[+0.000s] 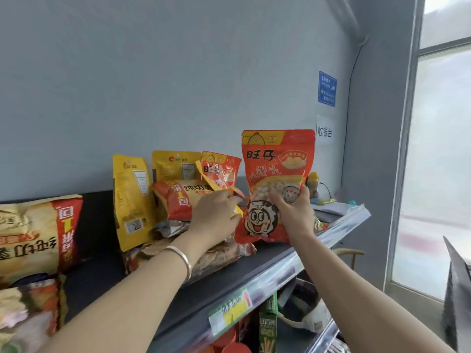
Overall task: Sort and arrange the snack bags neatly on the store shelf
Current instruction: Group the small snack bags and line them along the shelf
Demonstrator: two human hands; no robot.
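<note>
Head cam: right hand fingers grasp red bag upright on shelf; left hand fingers curl on 2nd red bag in pile. Best approach: lift it clear, stand it w/ label forward, just behind right fingers.
</note>
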